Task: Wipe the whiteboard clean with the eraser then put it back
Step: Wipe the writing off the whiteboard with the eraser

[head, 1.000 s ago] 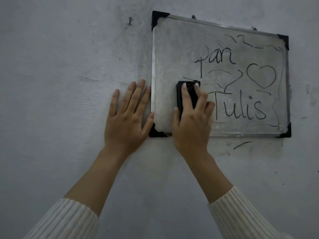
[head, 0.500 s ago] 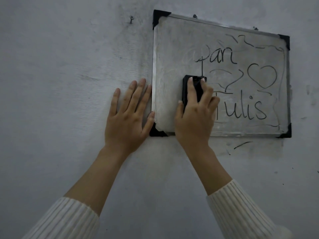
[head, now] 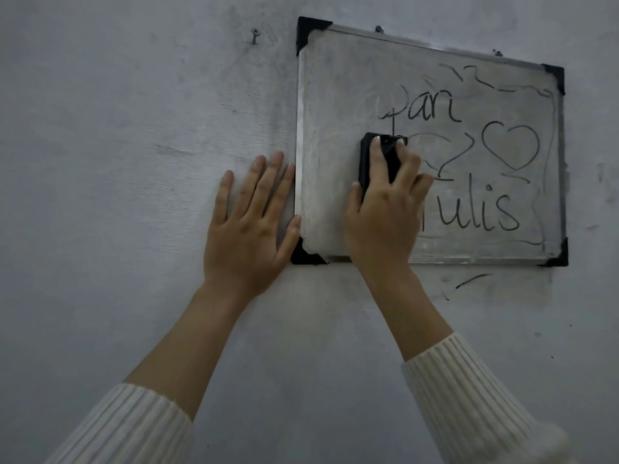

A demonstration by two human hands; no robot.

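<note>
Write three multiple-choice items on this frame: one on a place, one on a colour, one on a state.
1. Where is the left hand relative to the whiteboard? A over its middle; B flat on the wall at its left edge; C above it.
2. What colour is the eraser? A black; B yellow; C red.
3. How far is the wiping? A all clean; B nothing wiped; C left part wiped, heart and letters remain.
Answers: B, the palm lies beside the frame; A, a black block sits under the right hand; C, dark marks show only on the right.

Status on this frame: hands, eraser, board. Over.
Right hand grips eraser against whiteboard. Left hand flat on wall beside it. Writing and heart unwiped. Nothing in the way.
</note>
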